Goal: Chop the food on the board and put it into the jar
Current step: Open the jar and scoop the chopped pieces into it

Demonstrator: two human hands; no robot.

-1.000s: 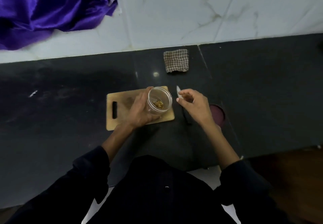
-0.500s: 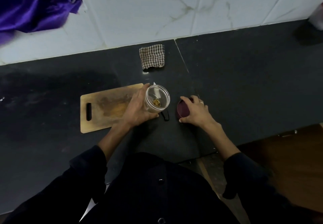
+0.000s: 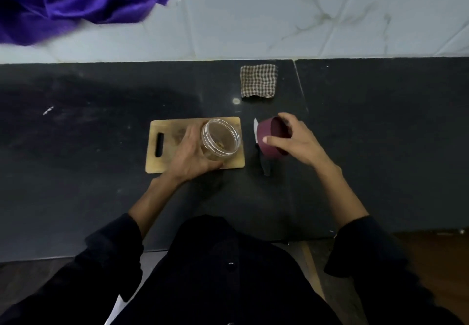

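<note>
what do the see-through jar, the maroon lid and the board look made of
Clear round jar: probably plastic, see-through with ribbed threads at the mouth. Maroon round lid: likely plastic, matte and opaque. Tan rectangular chopping board: wood by its look, worn and stained.

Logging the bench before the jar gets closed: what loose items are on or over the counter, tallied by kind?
Clear jar: 1
Maroon lid: 1
Wooden chopping board: 1
Knife: 1
Checked cloth: 1
Total: 5
</note>
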